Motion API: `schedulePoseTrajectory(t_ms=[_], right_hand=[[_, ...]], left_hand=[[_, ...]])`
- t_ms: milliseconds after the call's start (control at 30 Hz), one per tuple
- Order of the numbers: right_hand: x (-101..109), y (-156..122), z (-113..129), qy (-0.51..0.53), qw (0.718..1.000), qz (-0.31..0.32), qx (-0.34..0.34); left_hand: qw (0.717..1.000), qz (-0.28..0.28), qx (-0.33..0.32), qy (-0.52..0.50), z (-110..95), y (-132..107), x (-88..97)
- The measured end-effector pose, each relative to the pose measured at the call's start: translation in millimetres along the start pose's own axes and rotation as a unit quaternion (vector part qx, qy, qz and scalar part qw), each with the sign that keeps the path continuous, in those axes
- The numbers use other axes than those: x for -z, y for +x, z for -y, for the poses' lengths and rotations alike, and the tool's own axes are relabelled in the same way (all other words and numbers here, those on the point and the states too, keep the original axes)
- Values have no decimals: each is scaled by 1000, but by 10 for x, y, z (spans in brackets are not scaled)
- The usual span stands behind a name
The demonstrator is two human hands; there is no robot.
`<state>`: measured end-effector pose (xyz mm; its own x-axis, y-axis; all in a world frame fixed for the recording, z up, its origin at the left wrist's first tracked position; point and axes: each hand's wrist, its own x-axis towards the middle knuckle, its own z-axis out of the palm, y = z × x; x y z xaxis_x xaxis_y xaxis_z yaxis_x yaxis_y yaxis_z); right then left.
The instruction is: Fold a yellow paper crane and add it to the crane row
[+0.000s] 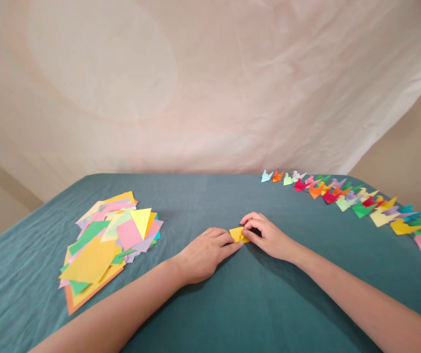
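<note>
A small folded piece of yellow origami paper (pixel 236 233) lies on the table in front of me, partly covered by my fingers. My left hand (pixel 210 252) rests palm down at its left side, the fingers together and holding the paper against the cloth. From the right, my right hand (pixel 264 235) pinches the paper's right part between thumb and fingertips. Exactly how the folds run under the fingertips is too small to make out.
Left of my arm is a loose pile of coloured paper sheets (pixel 89 260), with a yellow triangle (pixel 142 219) on top. Several folded paper birds (pixel 363 209) stand in rows along the right edge. A green-blue cloth (pixel 203 196) covers the table; a pale sheet (pixel 203 88) hangs behind.
</note>
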<state>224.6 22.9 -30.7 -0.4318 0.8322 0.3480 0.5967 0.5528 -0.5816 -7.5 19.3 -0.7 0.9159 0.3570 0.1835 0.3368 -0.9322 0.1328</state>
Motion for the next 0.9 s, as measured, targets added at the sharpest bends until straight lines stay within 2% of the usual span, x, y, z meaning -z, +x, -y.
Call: schedulePoseTrajectory(t_ms=[433, 900], right_hand=[[-10, 19, 14, -5, 1000, -5, -13], [-37, 21, -6, -12, 1000, -10, -19]], left_hand=[[1000, -5, 3, 29, -35, 14, -19], [998, 23, 14, 49, -77, 28, -2]])
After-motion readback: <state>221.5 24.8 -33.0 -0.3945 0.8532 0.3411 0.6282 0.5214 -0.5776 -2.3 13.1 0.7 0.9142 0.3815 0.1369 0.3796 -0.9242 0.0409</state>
